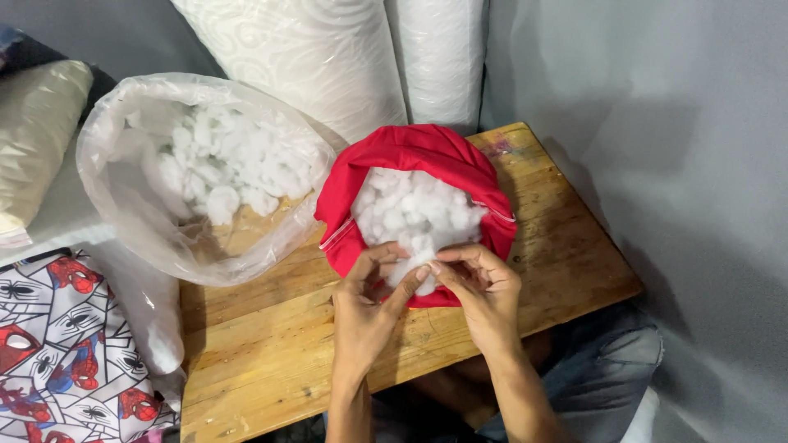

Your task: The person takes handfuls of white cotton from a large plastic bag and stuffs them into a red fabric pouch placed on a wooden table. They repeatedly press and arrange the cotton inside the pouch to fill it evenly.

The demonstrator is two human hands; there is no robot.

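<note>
On the wooden counter against grey walls, the left hand and right hand pinch white stuffing in a red cover.

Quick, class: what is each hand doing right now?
Left hand: fingers pinched shut on white stuffing at the red cover opening.
Right hand: fingers pinched shut on the same stuffing.

Place: small pillow-stuffing workshop
Signs: clear bag of white stuffing, rolled wadding, printed covers, rough wooden surface
</note>
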